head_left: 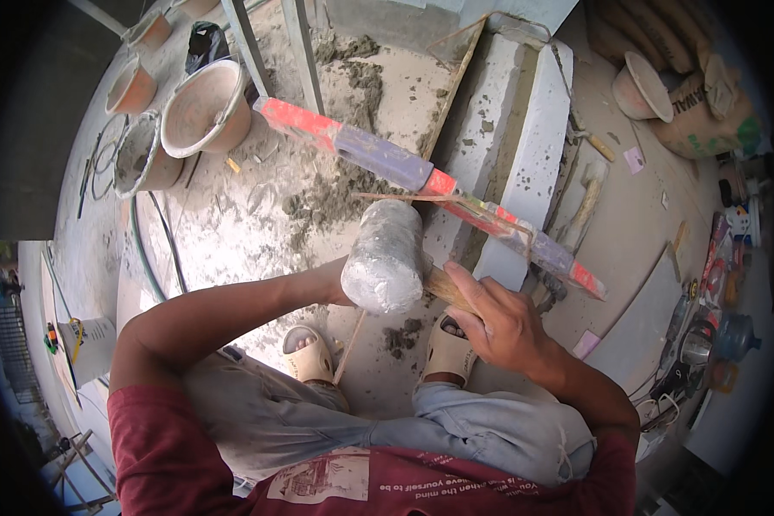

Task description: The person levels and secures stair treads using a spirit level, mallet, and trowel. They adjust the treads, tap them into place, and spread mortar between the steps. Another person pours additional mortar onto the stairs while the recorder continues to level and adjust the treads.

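My right hand [500, 316] is wrapped round the wooden handle [447, 287] of a mallet. The mallet's thick, whitish, dust-coated head [382, 258] fills the middle of the view. My left hand is hidden behind that head; only the wrist [331, 280] shows beside it, so its fingers cannot be made out. Beyond the mallet, a long red and purple spirit level [387, 163], smeared with mortar, lies slantwise across two pale slabs [537, 129]. A thin stick or cord [439, 199] crosses near the level.
Mortar-stained tubs [205, 112] stand at the far left, near two metal legs [301, 52]. Wet mortar [318, 202] is spattered over the floor. On the right lie a wooden-handled trowel [586, 202], sacks [705, 116], a grey board [632, 318] and a water bottle [735, 337]. My sandalled feet are below the mallet.
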`<state>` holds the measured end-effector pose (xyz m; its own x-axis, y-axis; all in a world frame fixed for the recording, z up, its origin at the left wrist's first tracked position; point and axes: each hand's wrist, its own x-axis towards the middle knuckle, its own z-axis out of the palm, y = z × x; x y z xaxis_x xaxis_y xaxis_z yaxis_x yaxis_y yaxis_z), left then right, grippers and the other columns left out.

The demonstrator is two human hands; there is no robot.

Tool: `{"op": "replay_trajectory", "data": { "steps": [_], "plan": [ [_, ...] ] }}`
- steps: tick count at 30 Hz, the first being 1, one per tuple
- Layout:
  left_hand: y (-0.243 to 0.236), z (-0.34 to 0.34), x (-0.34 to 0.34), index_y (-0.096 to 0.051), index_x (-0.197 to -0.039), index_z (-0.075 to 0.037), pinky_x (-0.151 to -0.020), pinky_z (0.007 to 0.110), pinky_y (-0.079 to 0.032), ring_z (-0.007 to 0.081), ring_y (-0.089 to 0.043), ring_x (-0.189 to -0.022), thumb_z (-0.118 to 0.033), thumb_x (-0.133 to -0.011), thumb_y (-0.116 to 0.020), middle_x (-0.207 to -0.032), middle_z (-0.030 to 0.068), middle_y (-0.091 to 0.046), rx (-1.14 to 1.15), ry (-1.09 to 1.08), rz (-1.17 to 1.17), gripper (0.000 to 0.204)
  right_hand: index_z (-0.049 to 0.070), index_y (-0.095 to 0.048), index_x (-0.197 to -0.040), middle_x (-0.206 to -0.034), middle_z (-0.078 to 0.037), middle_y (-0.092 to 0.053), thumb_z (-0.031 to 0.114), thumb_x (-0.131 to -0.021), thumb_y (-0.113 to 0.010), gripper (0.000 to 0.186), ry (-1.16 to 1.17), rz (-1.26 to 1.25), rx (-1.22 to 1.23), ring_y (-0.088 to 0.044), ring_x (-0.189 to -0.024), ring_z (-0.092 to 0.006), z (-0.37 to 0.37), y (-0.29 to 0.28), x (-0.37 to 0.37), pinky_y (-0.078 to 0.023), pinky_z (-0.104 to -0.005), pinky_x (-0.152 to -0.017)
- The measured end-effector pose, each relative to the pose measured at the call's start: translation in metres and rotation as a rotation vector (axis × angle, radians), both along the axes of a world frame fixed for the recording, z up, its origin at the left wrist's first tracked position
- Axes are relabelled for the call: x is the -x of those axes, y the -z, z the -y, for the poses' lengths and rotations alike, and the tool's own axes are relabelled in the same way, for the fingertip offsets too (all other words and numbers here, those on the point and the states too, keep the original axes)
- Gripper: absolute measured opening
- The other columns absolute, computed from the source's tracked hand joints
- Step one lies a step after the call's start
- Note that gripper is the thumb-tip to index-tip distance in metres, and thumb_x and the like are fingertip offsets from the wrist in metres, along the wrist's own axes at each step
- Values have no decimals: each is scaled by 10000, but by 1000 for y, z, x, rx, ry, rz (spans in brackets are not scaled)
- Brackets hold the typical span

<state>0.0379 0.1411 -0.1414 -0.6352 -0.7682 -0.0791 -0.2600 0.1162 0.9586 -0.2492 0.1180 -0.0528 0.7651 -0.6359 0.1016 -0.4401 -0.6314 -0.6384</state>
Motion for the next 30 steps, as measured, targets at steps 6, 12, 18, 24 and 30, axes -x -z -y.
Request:
{"op": "replay_trajectory", "data": {
  "steps": [6,12,18,24,30],
  "plan": [
    [21,-5,2,-498,-1420,-71,-1133,365,-371,219,-478,-1319,-153,-885,-768,-1424,125,-517,159,-49,113,604,11,-490,-1433,-810,-150,-591,113,-882,-715,604,2,-20,-45,-613,-667,-316,1,4,-2,-504,-408,-597],
    [21,-4,-1,-513,-1404,-62,-1140,378,-359,247,-471,-1330,-184,-921,-732,-1421,136,-519,40,-7,43,544,8,-497,-1428,-788,-155,-577,114,-890,-707,587,12,66,-29,-598,-653,-328,-1,4,0,-491,-422,-598],
    [22,-2,0,-511,-1411,-62,-1138,386,-362,256,-472,-1334,-191,-924,-726,-1419,140,-524,115,-1,132,547,0,-498,-1424,-781,-152,-570,118,-889,-704,586,3,5,-31,-597,-652,-322,2,7,-2,-488,-413,-594],
    [13,3,-5,-486,-1431,-49,-1157,393,-335,291,-436,-1369,-184,-970,-643,-1458,176,-482,-319,72,-214,505,14,-484,-1439,-785,-151,-571,127,-889,-704,603,-3,36,-6,-593,-655,-332,-3,5,-1,-491,-426,-607],
    [4,3,4,-464,-1444,-49,-1167,389,-325,290,-429,-1376,-195,-972,-645,-1465,174,-475,-12,19,255,525,17,-486,-1439,-785,-149,-575,129,-889,-703,602,18,-38,-23,-597,-655,-331,1,7,-2,-491,-418,-595]
  ]
}}
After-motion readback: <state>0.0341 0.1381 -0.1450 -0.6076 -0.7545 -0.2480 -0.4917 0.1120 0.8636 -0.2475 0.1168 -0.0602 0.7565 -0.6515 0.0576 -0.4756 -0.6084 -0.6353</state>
